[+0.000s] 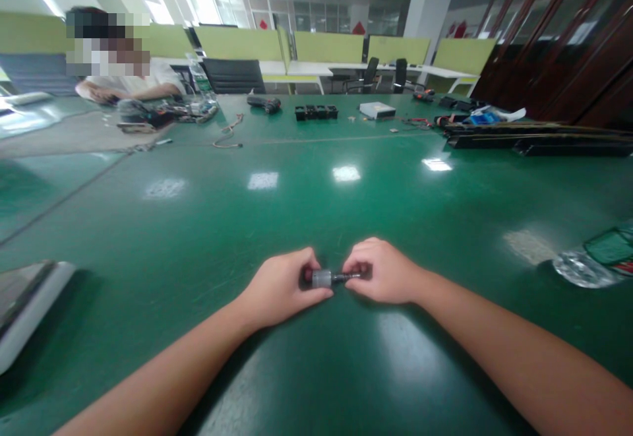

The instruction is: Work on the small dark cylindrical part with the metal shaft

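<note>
My left hand (284, 287) curls its thumb and fingers around a small grey cylinder with a thin dark shaft (322, 279), low over the green table (277, 225). The cylinder lies roughly level, its shaft pointing right. My right hand (383, 271) pinches the far end of that shaft between thumb and fingers. A short stretch of the shaft shows between the two hands. The cylinder's left end is partly hidden in my left hand, and what kind of part it is I cannot make out.
At the left edge sits a flat device (37, 304). A clear plastic container (588, 268) stands at the right. Across the table are a power tool (264, 103), black blocks (316, 113), a white box (377, 110) and long black bars (534, 139). A person (128, 80) sits far left.
</note>
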Action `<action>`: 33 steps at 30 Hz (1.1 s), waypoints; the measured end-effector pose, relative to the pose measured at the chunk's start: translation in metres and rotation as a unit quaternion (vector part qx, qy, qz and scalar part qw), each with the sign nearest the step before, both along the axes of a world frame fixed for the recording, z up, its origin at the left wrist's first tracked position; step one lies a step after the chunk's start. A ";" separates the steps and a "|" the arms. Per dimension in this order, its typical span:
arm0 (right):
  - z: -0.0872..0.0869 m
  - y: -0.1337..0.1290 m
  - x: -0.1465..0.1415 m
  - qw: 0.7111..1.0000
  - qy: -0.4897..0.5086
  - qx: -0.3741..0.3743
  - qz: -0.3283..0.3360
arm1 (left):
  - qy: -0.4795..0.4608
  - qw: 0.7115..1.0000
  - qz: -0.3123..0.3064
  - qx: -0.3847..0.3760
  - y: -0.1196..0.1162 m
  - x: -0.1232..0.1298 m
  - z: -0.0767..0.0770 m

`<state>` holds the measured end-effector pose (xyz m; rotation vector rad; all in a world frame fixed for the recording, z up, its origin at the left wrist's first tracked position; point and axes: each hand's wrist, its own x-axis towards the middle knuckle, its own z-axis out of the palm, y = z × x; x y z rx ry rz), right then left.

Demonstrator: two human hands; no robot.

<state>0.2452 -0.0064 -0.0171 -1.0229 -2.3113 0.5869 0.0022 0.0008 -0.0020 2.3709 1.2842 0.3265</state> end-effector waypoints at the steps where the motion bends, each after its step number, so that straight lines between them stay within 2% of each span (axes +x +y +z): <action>1: 0.000 0.000 0.001 1.000 -0.003 0.000 -0.001 | -0.001 1.000 0.000 0.001 0.000 0.000 0.000; 23: 0.001 0.002 0.010 1.000 -0.024 -0.004 0.003 | -0.005 1.000 -0.002 0.001 0.000 0.000 0.000; 33: 0.009 0.008 0.026 0.999 -0.039 -0.032 0.000 | -0.002 1.000 0.001 0.004 -0.001 0.002 0.002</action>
